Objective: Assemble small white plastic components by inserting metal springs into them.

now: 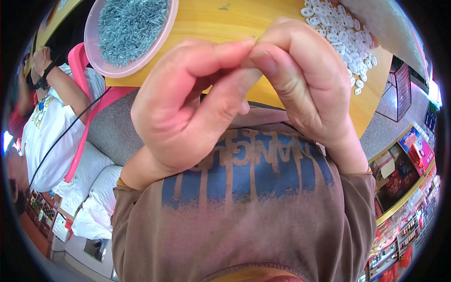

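My left hand (181,108) and my right hand (312,77) meet above the table's near edge, thumbs and forefingers pinched together fingertip to fingertip. Whatever lies between the fingertips is hidden or too small to make out. Beyond my left hand stands a pale pink bowl (114,74) full of small silvery metal pieces (133,30) that look like springs. To the far side of my right hand lies a loose heap of small white oval plastic pieces (345,35) with holes in them.
The yellow wooden table (206,21) carries one tiny metal piece (224,6) at its far side. A white bag (394,21) borders the heap. At left, another person (58,122) sits beside a pink chair (79,141); white sacks (96,197) lie on the floor. Shelves (408,230) stand at right.
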`<state>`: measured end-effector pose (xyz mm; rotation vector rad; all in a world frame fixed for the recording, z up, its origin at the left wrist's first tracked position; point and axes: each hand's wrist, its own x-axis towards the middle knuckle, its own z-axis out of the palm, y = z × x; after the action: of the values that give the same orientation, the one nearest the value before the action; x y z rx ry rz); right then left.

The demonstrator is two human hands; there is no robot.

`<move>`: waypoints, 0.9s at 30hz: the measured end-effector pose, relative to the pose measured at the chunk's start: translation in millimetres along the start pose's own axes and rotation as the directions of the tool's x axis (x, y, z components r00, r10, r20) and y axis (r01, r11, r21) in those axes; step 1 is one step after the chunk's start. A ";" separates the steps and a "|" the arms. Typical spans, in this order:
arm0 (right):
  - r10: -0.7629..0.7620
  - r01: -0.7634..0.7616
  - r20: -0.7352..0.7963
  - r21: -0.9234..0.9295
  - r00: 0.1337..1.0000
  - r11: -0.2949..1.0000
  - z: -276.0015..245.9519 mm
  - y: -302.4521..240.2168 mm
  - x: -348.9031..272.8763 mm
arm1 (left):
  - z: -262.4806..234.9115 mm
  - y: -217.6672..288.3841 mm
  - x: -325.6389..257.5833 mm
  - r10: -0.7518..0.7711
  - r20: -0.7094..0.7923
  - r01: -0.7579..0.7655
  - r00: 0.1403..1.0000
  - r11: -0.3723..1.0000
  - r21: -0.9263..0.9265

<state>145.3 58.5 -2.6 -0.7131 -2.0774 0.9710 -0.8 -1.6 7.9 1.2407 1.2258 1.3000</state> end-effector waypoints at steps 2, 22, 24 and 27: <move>0.009 -0.009 0.015 0.006 1.000 1.000 1.5 -0.5 0.6 | -0.7 -3.4 1.1 0.064 0.017 -0.064 0.998 0.998 0.009; 0.498 -0.422 0.079 0.653 0.864 0.629 -3.5 -14.7 -5.0 | 0.0 -8.0 0.2 -0.111 0.026 0.114 0.994 0.970 -0.216; 0.529 -0.456 0.102 0.659 0.842 0.598 -3.9 -18.0 -4.9 | 0.2 -7.7 0.2 -0.104 0.027 0.108 0.994 0.971 -0.213; 0.560 -0.496 0.123 0.644 0.819 0.583 -3.7 -18.3 -6.2 | 0.5 -7.3 -0.7 -0.097 0.028 0.100 0.995 0.975 -0.200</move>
<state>148.7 45.3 11.5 -0.9820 -1.2654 1.8425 -0.4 -1.8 0.6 1.0318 1.0995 1.3027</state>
